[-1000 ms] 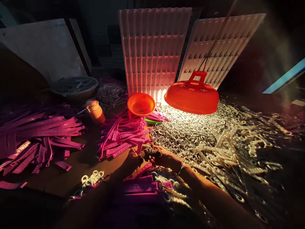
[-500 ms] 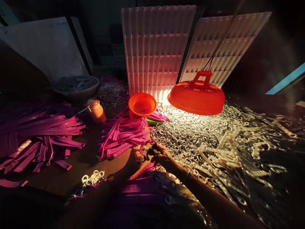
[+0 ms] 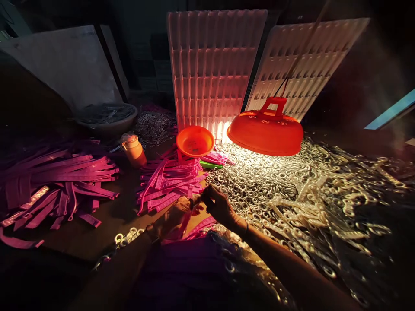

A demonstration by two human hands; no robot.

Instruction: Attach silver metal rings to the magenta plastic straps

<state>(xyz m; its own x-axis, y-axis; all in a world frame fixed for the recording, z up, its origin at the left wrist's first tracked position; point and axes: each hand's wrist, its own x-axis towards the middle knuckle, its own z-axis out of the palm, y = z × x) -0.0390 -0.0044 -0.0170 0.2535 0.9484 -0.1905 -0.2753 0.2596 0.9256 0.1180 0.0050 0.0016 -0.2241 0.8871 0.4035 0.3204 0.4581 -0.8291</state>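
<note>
My left hand (image 3: pixel 180 209) is closed on a pink strap (image 3: pixel 185 223), whose loose length hangs below the fingers. Close beside it, my right hand (image 3: pixel 221 208) is pinched, its fingertips meeting the left fingers; whatever small thing they hold is too dark to make out. Just beyond the left hand lies a pile of pink straps (image 3: pixel 167 177). A broad heap of shiny rings (image 3: pixel 256 181) spreads behind and to the right of the right hand. More pink straps (image 3: pixel 201 226) lie under the hands, near my lap.
A lit red lamp shade (image 3: pixel 266 131) hangs low over the rings. An orange bowl (image 3: pixel 195 141), a green object (image 3: pixel 210 165) and an orange jug (image 3: pixel 134 151) stand behind the straps. Another strap pile (image 3: pixel 61 177) is at left, a filled basin (image 3: pixel 106 125) behind it. Ribbed panels (image 3: pixel 217 69) lean behind.
Both hands have shifted slightly, the right wrist turning and its fingers rising a little. The left hand has rolled over, and the strap now hangs below it.
</note>
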